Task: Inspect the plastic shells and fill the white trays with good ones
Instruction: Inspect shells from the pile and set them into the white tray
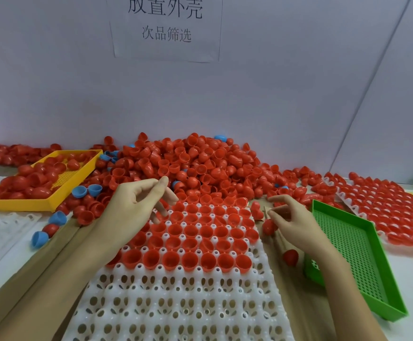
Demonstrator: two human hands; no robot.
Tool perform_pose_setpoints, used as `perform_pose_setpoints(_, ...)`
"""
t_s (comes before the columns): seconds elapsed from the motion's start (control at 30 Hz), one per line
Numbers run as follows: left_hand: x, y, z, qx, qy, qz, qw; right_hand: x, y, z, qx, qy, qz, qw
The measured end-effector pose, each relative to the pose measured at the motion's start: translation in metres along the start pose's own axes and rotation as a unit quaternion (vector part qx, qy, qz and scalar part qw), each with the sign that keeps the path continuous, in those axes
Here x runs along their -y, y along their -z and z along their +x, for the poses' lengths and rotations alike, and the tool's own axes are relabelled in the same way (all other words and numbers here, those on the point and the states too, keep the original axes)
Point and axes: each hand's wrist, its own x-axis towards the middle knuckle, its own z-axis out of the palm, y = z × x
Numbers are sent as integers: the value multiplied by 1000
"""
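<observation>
A: What sits on the far left?
B: A yellow tray (53,201) holding a heap of red shells, with a few blue shells (86,191) loose on the table just beside it. Nearer the edge lies an empty white tray (1,230).

A: And the left hand?
B: The left hand (129,207) hangs over the upper left corner of the middle white tray (176,299). Its fingers are loosely bent and spread apart, the tips pointing down at the seated shells. I see nothing held in them.

A: Where are the good shells?
B: The far rows of that middle tray are filled with red shells (190,244), open side up. The near rows are bare. Behind the tray rises the big pile of red shells (188,163) against the wall.

A: The right hand?
B: The right hand (296,225) is just beside the tray's right edge, fingers curled. It looks to be touching a red shell (269,226) beneath it, but I cannot tell whether it grips it.

A: Further right?
B: A green tray (353,254), tilted, and past it another white tray full of red shells (392,210).
</observation>
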Motion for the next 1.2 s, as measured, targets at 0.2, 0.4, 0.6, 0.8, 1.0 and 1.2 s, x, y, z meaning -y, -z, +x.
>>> perform_pose_setpoints(0.2,2,-2,0,5,13,6,1000,3,3,-7,63,-17,-107,992)
perform_pose_setpoints(0.4,2,-1,0,10,5,9,1000,6,3,-10,37,11,-86,996)
perform_pose_setpoints(0.6,-3,-3,-4,25,-18,20,999,20,8,-13,-45,74,-16,996)
perform_pose_setpoints(0.8,-7,-23,-17,120,-40,-4,992,60,4,-27,0,158,166,973)
perform_pose_setpoints(1.0,-8,-49,-31,146,-26,-68,987,89,-24,-46,109,210,229,944)
perform_pose_setpoints(1.2,-14,-43,-30,105,53,-181,976,95,-30,-49,87,210,257,939)
